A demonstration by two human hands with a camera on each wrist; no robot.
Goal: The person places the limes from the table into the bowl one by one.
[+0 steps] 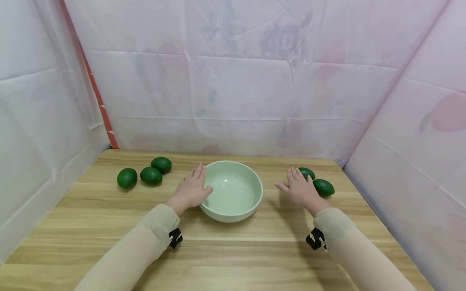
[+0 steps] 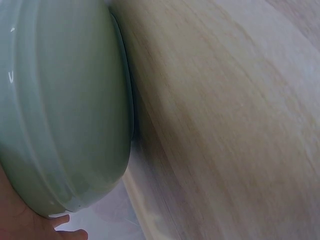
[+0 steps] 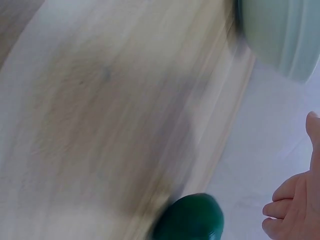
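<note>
Resting flat-fingered, the left hand (image 1: 191, 189) is pressed against the bowl (image 1: 233, 207); the right hand (image 1: 300, 189) is spread, unclenched, beside two green fruits (image 1: 323, 187).

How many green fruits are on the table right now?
5: three green fruits left of the bowl, two beside the right hand, which partly hides one.
</note>
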